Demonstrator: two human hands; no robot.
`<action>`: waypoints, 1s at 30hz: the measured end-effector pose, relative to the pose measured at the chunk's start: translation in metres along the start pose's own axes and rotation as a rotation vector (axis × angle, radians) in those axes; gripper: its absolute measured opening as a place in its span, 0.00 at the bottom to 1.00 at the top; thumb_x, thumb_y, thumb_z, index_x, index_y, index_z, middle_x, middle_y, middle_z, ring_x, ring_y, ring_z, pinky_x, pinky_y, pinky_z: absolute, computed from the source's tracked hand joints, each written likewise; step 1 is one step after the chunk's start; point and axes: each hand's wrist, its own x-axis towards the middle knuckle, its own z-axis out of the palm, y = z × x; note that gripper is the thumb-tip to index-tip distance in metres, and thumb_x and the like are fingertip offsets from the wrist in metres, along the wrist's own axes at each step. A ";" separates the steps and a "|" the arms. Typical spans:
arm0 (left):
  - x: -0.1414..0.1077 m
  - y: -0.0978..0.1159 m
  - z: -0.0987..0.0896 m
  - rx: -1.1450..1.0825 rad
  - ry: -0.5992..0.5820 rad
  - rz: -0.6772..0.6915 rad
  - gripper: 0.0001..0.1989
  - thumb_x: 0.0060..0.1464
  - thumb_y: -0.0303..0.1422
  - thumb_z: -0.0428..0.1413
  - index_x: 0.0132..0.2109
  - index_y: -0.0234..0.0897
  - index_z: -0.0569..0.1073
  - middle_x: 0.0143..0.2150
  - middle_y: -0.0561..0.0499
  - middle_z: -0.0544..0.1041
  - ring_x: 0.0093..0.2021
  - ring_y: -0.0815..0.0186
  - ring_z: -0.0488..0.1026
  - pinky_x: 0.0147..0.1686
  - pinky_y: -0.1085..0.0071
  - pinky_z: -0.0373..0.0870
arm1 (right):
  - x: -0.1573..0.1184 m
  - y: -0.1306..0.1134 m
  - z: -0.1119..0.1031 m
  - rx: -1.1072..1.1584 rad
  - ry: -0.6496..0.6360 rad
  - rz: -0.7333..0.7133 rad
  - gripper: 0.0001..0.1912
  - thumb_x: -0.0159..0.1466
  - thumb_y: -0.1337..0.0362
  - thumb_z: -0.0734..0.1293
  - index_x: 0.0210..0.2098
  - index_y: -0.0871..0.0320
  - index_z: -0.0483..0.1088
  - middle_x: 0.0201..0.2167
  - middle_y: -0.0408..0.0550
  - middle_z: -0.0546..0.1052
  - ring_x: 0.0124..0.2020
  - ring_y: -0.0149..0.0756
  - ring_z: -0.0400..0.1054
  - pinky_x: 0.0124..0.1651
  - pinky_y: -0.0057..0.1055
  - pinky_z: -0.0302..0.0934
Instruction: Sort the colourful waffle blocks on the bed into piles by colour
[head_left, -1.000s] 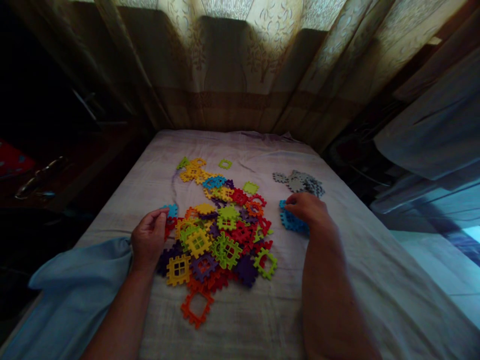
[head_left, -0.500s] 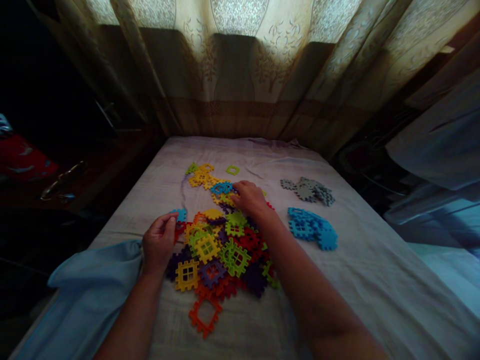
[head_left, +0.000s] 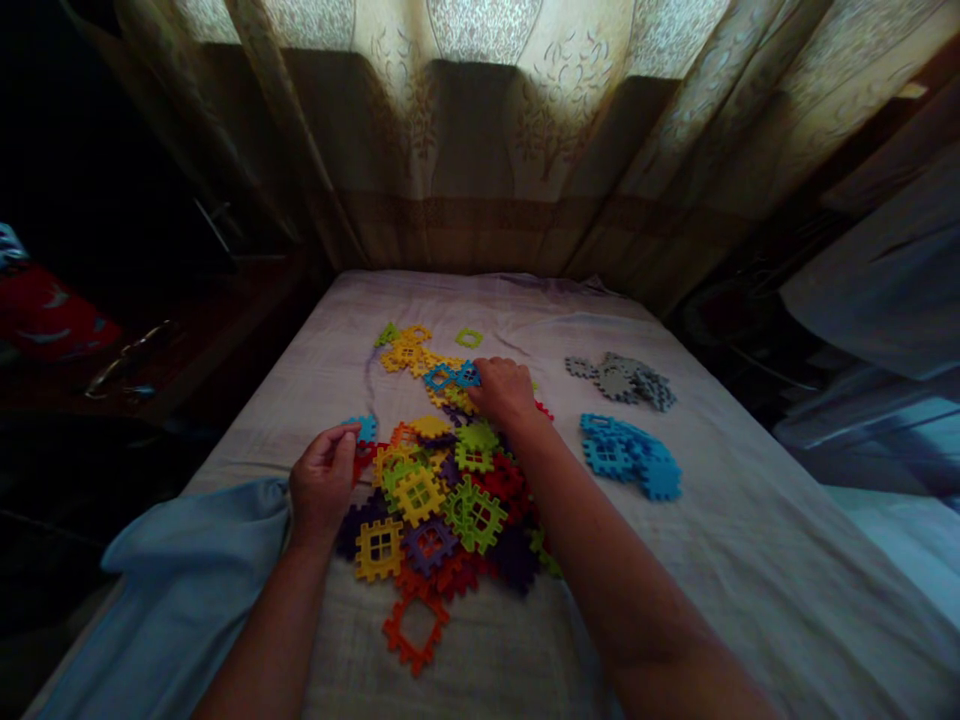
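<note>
A mixed heap of red, purple, green, orange and yellow toothed plastic tiles, among them a yellow tile [head_left: 418,494], lies between my forearms. At the heap's left edge, my left hand [head_left: 324,474] pinches a blue tile [head_left: 364,428] between thumb and fingers. My right hand [head_left: 505,390] reaches over the far side of the heap, its fingers closed on a blue windowed tile [head_left: 468,374]. Another blue tile [head_left: 439,378] with an open middle lies just left of it, on yellow pieces.
Blue tiles [head_left: 630,456] are grouped to the right, with grey tiles [head_left: 619,380] behind them. A green tile [head_left: 469,338] lies alone farther back. Light blue cloth [head_left: 202,570] covers the left edge of the bed. A curtain [head_left: 472,160] hangs behind.
My right hand has drawn a blue windowed tile slightly right, apart from the open blue one. My left hand keeps its blue tile. The view has shifted slightly.
</note>
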 end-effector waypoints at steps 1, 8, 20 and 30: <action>0.000 0.000 0.000 0.001 0.003 -0.002 0.19 0.53 0.46 0.54 0.41 0.38 0.80 0.38 0.49 0.83 0.38 0.62 0.79 0.40 0.68 0.76 | -0.006 0.005 -0.004 -0.014 0.014 0.010 0.19 0.65 0.61 0.62 0.53 0.58 0.71 0.52 0.59 0.76 0.53 0.48 0.69 0.53 0.39 0.60; 0.000 0.005 -0.001 0.019 -0.003 -0.002 0.19 0.52 0.47 0.54 0.41 0.38 0.80 0.34 0.50 0.82 0.34 0.62 0.79 0.36 0.68 0.77 | -0.048 0.062 -0.013 -0.009 0.005 0.195 0.21 0.66 0.58 0.63 0.56 0.58 0.72 0.53 0.57 0.77 0.53 0.47 0.71 0.52 0.37 0.62; 0.002 0.004 0.000 0.029 0.024 0.012 0.18 0.51 0.45 0.55 0.39 0.37 0.80 0.37 0.48 0.83 0.38 0.61 0.80 0.42 0.65 0.77 | -0.078 0.141 -0.008 0.044 -0.124 0.450 0.25 0.63 0.54 0.64 0.58 0.52 0.74 0.55 0.54 0.78 0.54 0.49 0.72 0.50 0.36 0.65; 0.002 0.006 -0.001 0.045 0.020 0.001 0.18 0.51 0.45 0.55 0.40 0.37 0.80 0.36 0.48 0.83 0.36 0.62 0.79 0.39 0.66 0.77 | -0.073 0.121 -0.017 0.043 -0.049 0.385 0.23 0.64 0.58 0.64 0.58 0.52 0.73 0.59 0.53 0.74 0.60 0.51 0.66 0.58 0.45 0.60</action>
